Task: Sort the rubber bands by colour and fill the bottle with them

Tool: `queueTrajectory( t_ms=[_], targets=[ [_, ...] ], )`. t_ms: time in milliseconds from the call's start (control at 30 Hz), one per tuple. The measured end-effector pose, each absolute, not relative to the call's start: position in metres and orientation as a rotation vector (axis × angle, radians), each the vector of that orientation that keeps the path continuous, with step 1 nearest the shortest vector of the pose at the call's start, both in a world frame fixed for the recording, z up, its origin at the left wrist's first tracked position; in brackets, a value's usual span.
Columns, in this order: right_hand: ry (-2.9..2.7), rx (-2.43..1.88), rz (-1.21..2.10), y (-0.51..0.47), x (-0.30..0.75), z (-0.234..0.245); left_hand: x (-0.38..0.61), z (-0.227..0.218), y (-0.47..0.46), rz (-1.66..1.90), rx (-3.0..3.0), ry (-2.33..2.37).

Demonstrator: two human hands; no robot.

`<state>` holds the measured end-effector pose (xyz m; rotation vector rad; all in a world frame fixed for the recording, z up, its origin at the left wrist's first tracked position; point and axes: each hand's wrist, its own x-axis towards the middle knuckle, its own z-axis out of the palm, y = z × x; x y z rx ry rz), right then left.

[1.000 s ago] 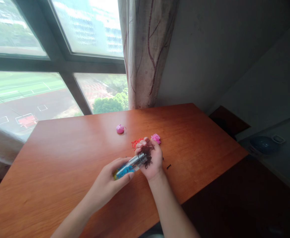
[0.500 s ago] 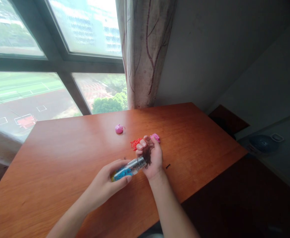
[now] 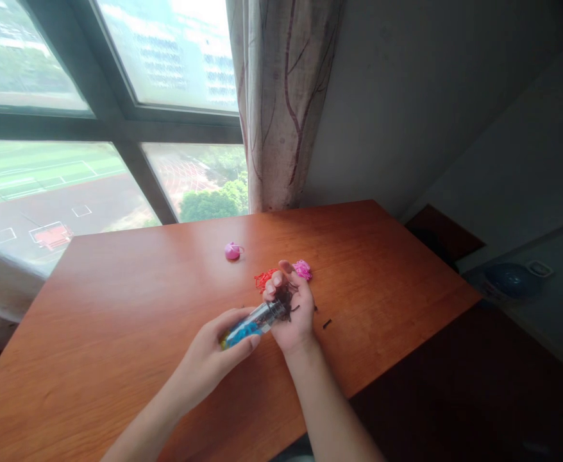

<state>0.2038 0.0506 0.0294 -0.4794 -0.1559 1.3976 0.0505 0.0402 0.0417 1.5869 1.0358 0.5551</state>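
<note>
My left hand (image 3: pixel 214 356) grips a small clear bottle (image 3: pixel 252 323) lying sideways, with blue and yellow bands packed in its lower half. Its mouth points into my right hand (image 3: pixel 294 308), which is cupped palm up and holds a clump of small black rubber bands (image 3: pixel 286 298). Both hands hover just above the wooden table (image 3: pixel 118 308). A pile of red bands (image 3: pixel 263 278) and a pile of pink bands (image 3: pixel 303 269) lie on the table just beyond my right hand.
A pink cap-like piece (image 3: pixel 232 251) sits farther back on the table. One stray black band (image 3: pixel 327 323) lies right of my right hand. A curtain (image 3: pixel 281 102) and window stand behind the table. The table's right edge drops to a dark floor.
The bottle and my hands shifted only slightly; the bottle mouth stays against the black bands in my right palm. My right fingers curl a little differently.
</note>
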Motion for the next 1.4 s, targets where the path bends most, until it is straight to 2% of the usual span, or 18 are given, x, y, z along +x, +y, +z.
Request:
queueTrajectory(
  t_ms=[300,500,800,1400],
  targets=[
    [0.066,-0.439,1.452,0.056,0.222,0.029,0.041,0.043,0.043,0.480,1.600,0.987],
    [-0.004,-0.451,1.530,0.059,0.222,0.025,0.039,0.048,0.043,0.431,1.599,0.970],
    [-0.151,-0.688,1.217,0.059,0.205,0.024,0.048,0.037,0.043,0.490,1.597,1.038],
    [-0.160,-0.442,1.350,0.049,0.201,0.031,0.047,0.036,0.044,0.606,1.608,1.006]
  ],
)
